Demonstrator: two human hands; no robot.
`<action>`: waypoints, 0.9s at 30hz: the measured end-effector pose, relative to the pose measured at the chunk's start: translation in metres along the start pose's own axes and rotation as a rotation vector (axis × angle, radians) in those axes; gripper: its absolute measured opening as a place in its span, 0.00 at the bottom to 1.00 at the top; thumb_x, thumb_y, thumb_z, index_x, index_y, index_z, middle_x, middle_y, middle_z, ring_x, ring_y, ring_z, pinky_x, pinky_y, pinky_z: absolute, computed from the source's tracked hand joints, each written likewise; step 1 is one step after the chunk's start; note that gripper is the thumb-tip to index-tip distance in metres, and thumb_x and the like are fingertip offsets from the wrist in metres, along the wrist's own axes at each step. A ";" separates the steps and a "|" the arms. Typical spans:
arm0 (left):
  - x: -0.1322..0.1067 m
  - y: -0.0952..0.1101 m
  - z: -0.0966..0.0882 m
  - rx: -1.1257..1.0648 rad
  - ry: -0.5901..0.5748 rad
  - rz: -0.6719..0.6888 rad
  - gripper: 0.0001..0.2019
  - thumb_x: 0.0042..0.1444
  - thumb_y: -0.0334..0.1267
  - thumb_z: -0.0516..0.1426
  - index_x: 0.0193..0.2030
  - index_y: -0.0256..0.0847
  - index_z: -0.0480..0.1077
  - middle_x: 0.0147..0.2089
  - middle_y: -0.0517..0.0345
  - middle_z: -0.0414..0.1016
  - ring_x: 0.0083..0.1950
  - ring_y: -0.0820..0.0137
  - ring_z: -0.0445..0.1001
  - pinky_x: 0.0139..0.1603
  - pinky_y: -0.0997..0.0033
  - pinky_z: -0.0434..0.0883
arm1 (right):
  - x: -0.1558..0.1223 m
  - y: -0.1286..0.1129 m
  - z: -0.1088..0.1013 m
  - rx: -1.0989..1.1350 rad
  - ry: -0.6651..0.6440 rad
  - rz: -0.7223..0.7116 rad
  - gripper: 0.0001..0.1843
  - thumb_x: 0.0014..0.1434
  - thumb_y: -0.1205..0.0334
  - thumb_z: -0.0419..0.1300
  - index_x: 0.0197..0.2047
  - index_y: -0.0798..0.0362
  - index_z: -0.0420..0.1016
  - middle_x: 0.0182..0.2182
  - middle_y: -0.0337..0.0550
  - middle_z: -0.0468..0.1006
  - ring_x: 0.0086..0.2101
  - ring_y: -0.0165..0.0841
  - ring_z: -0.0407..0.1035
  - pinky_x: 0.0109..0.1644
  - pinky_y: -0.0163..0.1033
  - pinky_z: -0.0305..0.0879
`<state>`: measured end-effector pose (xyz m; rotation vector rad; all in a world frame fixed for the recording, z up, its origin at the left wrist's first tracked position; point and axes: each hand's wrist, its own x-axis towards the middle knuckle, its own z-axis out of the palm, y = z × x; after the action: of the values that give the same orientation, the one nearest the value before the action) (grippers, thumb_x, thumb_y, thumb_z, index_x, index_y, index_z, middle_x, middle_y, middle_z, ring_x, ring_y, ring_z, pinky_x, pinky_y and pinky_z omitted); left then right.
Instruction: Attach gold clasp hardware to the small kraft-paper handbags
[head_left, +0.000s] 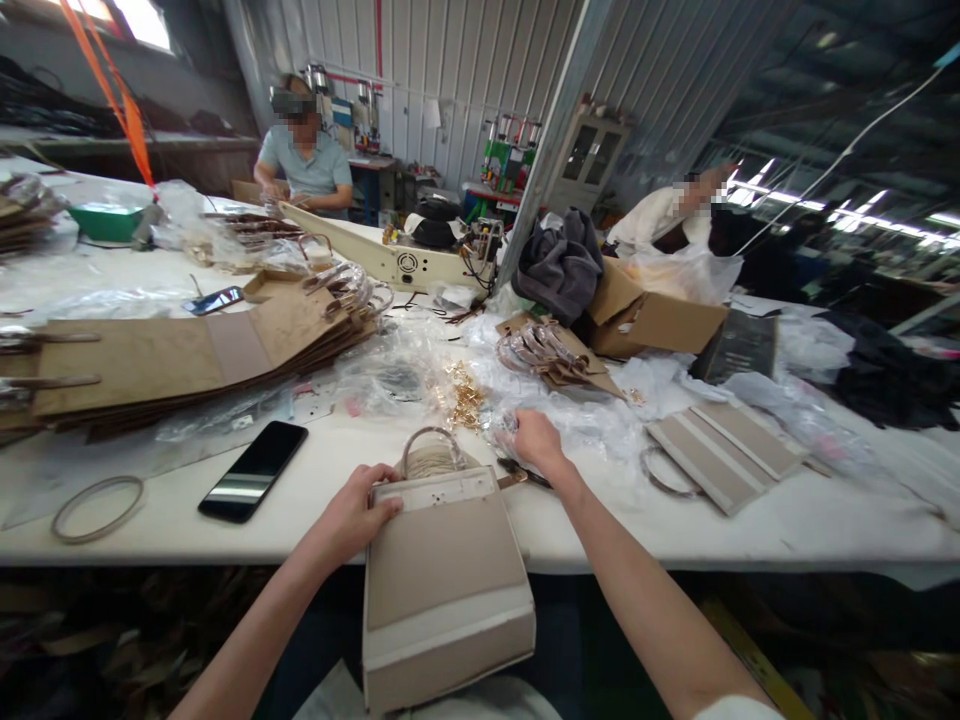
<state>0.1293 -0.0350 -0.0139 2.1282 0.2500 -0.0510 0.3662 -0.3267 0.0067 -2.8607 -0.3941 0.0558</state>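
Fingers (385, 509) of our left hand (354, 514) grip the top edge of a beige bag (446, 565) at the front edge of the counter (667, 530); our right hand (538, 441) is at clear plastic (498, 432), though we cannot tell whether it holds any. Beyond lie gold fittings (466, 400); leftward, a black phone (253, 470).

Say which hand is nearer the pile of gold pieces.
Right. The right hand is just right of the pile; the left hand, gripping the beige bag piece, is farther off, leftward.

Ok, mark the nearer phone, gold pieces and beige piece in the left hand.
Nearer phone (255, 471), head view: middle of screen.
Gold pieces (466, 402), head view: middle of main pile.
Beige piece (448, 550), head view: broad face.
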 end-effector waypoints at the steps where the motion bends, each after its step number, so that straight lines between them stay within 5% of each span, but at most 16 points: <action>1: 0.000 -0.002 0.001 -0.003 0.000 -0.002 0.17 0.60 0.47 0.60 0.53 0.45 0.77 0.52 0.51 0.75 0.47 0.57 0.74 0.55 0.53 0.70 | 0.000 0.000 0.002 0.003 0.005 0.001 0.16 0.59 0.51 0.74 0.45 0.51 0.88 0.43 0.55 0.88 0.43 0.45 0.81 0.40 0.39 0.64; 13: 0.001 -0.006 0.003 -0.012 0.021 0.012 0.15 0.59 0.44 0.61 0.51 0.46 0.77 0.48 0.54 0.73 0.43 0.60 0.71 0.51 0.57 0.68 | -0.006 0.029 -0.011 0.378 0.103 -0.077 0.10 0.59 0.63 0.65 0.38 0.50 0.90 0.34 0.46 0.89 0.38 0.42 0.81 0.48 0.42 0.70; 21: -0.002 -0.001 0.002 -0.025 0.014 0.002 0.16 0.59 0.46 0.60 0.51 0.46 0.77 0.50 0.53 0.74 0.46 0.58 0.72 0.53 0.56 0.68 | -0.023 0.042 -0.014 0.866 0.196 -0.059 0.18 0.62 0.46 0.70 0.45 0.51 0.87 0.36 0.46 0.87 0.35 0.39 0.80 0.40 0.43 0.78; 24: -0.002 -0.001 0.001 -0.019 0.004 -0.009 0.17 0.59 0.49 0.59 0.52 0.45 0.77 0.50 0.53 0.75 0.46 0.57 0.73 0.53 0.56 0.68 | -0.040 0.040 -0.025 1.193 0.201 -0.025 0.21 0.63 0.41 0.72 0.48 0.49 0.84 0.48 0.45 0.87 0.41 0.35 0.81 0.41 0.39 0.82; 27: 0.000 -0.003 0.002 -0.002 -0.002 -0.017 0.20 0.59 0.52 0.59 0.52 0.45 0.77 0.51 0.52 0.75 0.46 0.56 0.73 0.53 0.54 0.69 | -0.061 0.034 -0.039 1.751 0.070 0.045 0.18 0.56 0.52 0.81 0.47 0.46 0.85 0.46 0.37 0.87 0.40 0.27 0.79 0.42 0.32 0.81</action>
<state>0.1290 -0.0348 -0.0171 2.1240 0.2667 -0.0625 0.3188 -0.3843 0.0360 -1.1316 -0.1033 0.1873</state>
